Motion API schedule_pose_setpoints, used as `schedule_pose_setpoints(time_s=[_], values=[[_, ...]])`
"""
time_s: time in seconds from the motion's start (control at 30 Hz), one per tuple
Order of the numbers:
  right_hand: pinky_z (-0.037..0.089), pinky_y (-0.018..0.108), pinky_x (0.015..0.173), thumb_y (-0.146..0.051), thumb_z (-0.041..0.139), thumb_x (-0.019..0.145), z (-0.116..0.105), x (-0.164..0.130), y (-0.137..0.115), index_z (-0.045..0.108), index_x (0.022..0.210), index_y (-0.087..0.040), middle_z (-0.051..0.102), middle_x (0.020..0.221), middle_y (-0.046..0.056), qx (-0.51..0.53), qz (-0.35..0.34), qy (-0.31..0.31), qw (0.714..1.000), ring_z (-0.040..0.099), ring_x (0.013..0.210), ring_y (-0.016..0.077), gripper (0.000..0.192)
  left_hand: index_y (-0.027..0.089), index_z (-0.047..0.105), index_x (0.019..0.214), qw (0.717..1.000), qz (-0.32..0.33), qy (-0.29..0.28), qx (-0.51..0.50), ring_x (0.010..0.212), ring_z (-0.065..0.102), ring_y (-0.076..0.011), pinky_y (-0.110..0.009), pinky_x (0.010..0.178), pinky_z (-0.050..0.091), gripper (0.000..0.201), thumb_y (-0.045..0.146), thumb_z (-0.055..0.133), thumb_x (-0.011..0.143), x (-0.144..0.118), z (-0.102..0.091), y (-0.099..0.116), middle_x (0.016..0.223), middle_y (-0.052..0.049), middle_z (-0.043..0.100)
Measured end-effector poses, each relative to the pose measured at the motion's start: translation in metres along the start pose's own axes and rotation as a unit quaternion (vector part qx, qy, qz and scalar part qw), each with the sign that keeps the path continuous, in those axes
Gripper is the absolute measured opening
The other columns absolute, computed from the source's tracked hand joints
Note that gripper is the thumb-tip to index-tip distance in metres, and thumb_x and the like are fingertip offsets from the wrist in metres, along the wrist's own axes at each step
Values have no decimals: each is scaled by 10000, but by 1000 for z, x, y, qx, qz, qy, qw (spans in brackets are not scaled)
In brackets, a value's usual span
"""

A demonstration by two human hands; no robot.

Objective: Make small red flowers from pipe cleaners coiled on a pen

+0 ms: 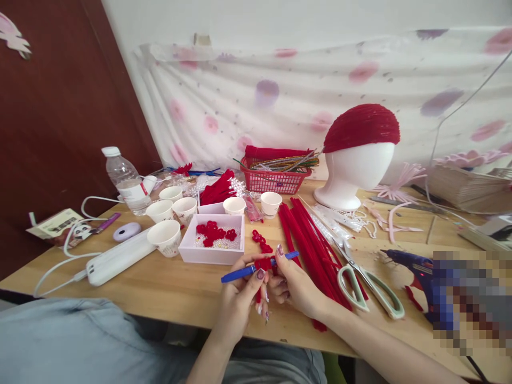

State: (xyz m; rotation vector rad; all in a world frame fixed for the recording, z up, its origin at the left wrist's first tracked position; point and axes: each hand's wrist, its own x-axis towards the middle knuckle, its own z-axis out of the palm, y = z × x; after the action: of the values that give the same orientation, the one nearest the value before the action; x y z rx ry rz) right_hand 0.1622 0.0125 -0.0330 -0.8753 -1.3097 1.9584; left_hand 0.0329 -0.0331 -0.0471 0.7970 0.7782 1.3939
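Note:
A blue pen (240, 274) lies nearly level between my two hands, with a red chenille stem (264, 263) wrapped around its middle. My left hand (239, 294) is closed on the pen, its thumb pressed close to the red loops. From the other side my right hand (295, 282) pinches the pen and stem with thumb and fingers. A short red end hangs below the fingers. Just beyond my hands, a curled red chenille piece (262, 242) rests on the table. Long red chenille stems (310, 250) lie in a bundle to the right, partly behind my right forearm.
A white box (212, 256) holds red chenille flowers and pearl beads. Paper cups (164, 238) stand around it. Scissors (370, 280) and a blue glue gun (412, 266) lie right. Behind are a red basket (276, 181) and a foam head (348, 170) with a red cap.

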Motion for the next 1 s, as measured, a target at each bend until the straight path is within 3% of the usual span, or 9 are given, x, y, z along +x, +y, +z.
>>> schedule_pose_setpoints(time_s=[0.17, 0.3, 0.43, 0.63, 0.83, 1.0], values=[[139, 236, 418, -904, 483, 698, 0, -2, 0, 447, 620, -209, 312, 471, -99, -48, 10, 11, 999, 229, 409, 59, 701, 164, 661, 1111, 1000, -10, -21, 18, 382, 426, -52, -172, 377, 436, 465, 464, 781, 776, -1, 0, 3, 562, 51, 560], [116, 234, 430, -906, 460, 710, -2, -2, 2, 434, 637, -213, 267, 494, -106, -30, 21, 0, 999, 183, 422, 58, 697, 164, 651, 1125, 1000, -6, -23, -4, 376, 416, -51, -164, 365, 426, 495, 457, 799, 754, 0, 1, 3, 558, 53, 571], [116, 229, 453, -845, 508, 759, 1, -4, 1, 378, 640, -215, 239, 568, -95, -7, -13, -11, 1000, 157, 474, 62, 654, 165, 637, 1117, 999, 16, 11, -47, 365, 394, -53, -156, 342, 400, 527, 455, 824, 720, 3, 3, 3, 525, 70, 551], [158, 205, 415, -726, 653, 770, 10, -7, -4, 433, 776, -233, 295, 570, -109, -33, -111, 95, 989, 209, 439, 60, 541, 167, 599, 958, 995, 31, 24, -89, 380, 399, -46, -138, 354, 402, 415, 402, 841, 716, 4, 4, 3, 508, 78, 551], [246, 222, 396, -791, 582, 772, 5, -2, 7, 452, 643, -216, 404, 476, -73, -98, -68, 61, 991, 356, 398, 82, 604, 194, 559, 982, 998, 55, 19, -20, 378, 465, -66, -160, 368, 440, 345, 381, 781, 795, 5, 2, -4, 540, 77, 587], [191, 227, 401, -793, 582, 768, 5, -2, 6, 405, 582, -217, 346, 471, -82, -62, -48, 56, 995, 269, 395, 64, 630, 186, 604, 1030, 999, 23, -5, -38, 352, 417, -59, -167, 353, 422, 383, 389, 795, 768, 4, 0, -1, 519, 82, 566]])
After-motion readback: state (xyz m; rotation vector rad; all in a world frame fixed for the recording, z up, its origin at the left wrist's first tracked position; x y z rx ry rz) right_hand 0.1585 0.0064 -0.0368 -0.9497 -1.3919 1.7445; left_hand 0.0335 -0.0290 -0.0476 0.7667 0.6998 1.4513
